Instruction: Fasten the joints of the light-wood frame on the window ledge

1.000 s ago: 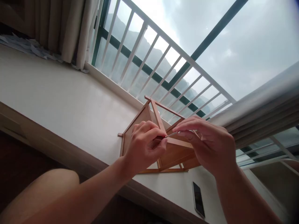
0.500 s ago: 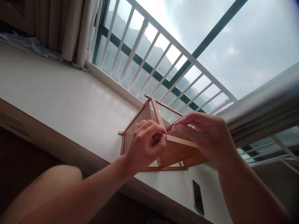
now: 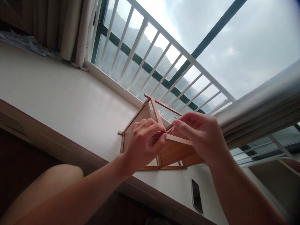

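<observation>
A small wooden frame piece of furniture [image 3: 179, 139] with brown panels stands tilted in view on the white ledge. My left hand [image 3: 142, 145] is closed in a pinch at the near corner of its rail; whatever lies between thumb and forefinger is hidden. Just right of that corner, my right hand [image 3: 205, 136] has thumb and fingers pinched on a thin metal rod that looks like a hex key [image 3: 176, 117]. Only its short end shows above the fingertips.
A phone [image 3: 196, 195] lies on the white ledge [image 3: 58, 93] below the furniture. Behind are a white railing [image 3: 161, 48] and windows. Curtains [image 3: 72, 34] hang at the left, with papers [image 3: 30, 43] beneath. My bare knee [image 3: 58, 181] is at lower left.
My right hand has shifted slightly left and turned, so the rod's long part, visible between the hands before, is now mostly covered. My left hand keeps its pinch at the corner.
</observation>
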Tool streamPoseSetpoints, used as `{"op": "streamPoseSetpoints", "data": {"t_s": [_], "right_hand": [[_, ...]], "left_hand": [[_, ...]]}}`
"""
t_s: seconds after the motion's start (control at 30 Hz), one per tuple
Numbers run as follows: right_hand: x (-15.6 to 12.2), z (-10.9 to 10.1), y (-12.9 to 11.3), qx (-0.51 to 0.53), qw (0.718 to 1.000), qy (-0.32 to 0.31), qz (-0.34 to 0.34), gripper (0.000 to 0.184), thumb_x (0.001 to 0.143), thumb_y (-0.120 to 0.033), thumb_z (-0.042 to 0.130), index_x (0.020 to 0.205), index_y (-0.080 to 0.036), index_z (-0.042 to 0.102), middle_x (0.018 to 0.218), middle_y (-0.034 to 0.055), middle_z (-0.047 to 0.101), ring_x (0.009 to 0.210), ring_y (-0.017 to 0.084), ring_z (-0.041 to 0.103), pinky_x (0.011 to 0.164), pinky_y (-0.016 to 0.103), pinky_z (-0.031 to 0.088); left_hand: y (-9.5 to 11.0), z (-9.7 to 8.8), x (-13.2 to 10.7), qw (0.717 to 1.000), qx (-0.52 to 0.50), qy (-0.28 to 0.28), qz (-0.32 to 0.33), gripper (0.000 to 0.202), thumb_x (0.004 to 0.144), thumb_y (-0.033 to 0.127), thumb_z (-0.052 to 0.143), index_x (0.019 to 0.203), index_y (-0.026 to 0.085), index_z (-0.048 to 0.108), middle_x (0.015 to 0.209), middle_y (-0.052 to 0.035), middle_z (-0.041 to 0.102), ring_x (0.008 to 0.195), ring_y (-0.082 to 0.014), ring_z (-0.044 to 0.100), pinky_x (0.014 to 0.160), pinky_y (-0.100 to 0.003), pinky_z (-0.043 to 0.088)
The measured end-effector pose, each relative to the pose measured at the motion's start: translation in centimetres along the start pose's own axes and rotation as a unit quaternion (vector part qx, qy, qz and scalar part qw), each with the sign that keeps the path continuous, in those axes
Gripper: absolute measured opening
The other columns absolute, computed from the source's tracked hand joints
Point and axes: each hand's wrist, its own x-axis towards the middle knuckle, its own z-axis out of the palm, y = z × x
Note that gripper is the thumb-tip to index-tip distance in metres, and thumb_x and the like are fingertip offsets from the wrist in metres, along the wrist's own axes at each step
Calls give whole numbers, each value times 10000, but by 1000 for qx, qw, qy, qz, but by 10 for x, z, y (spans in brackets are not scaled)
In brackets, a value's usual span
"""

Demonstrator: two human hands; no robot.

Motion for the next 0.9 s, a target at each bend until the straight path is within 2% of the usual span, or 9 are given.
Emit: {"op": "streamPoseSetpoints", "data": {"t_s": [0.13,0.4,0.5,0.57,0.67,0.8,0.9], "right_hand": [[-5,-3,-1,-59,998,16,-21,202,821,-366,702,783,-167,698,703,36,712,611,162,654,534,239,501],[-7,0,-6,-121,988,84,-41,165,838,-324,674,760,-183,708,631,14,680,519,138,606,451,226,454],[-4,-5,-7,-121,983,118,-78,158,863,-311,650,771,-195,704,640,12,679,500,124,584,449,226,458],[-3,-10,-5,-122,981,107,-109,125,860,-314,664,814,-207,707,690,14,693,536,128,597,483,232,487],[-4,-15,0,-114,984,43,-134,102,842,-305,697,894,-218,706,796,23,712,661,153,651,571,249,536],[-8,-12,4,-52,993,1,-109,108,870,-274,669,961,-217,684,865,27,716,725,154,676,660,263,573],[-11,-7,2,6,996,1,-93,105,883,-258,650,974,-210,672,867,30,714,713,148,680,665,268,592]], "left_hand": [[1,-1,1,1000,10,-5,-7,80,864,214,569,830,216,642,836,-8,631,791,-156,551,785,-326,428],[2,-2,1,1000,0,-7,-17,107,872,220,558,824,218,654,850,-13,641,804,-160,558,794,-335,431],[2,-1,1,1000,-7,-10,-20,123,877,224,549,820,218,657,859,-19,646,812,-164,563,807,-343,437],[1,-1,1,1000,-10,-11,-20,122,874,224,549,824,216,660,866,-21,649,820,-167,565,808,-345,440],[1,-2,1,1000,-11,-9,-18,119,870,220,547,835,212,660,873,-22,649,829,-169,567,802,-347,445],[1,-2,0,1000,-18,-11,-21,138,880,233,524,860,210,659,875,-33,642,847,-181,568,803,-356,450],[0,-2,0,999,-33,-15,-21,142,876,225,516,882,208,657,886,-37,635,853,-184,568,787,-351,458]]}}
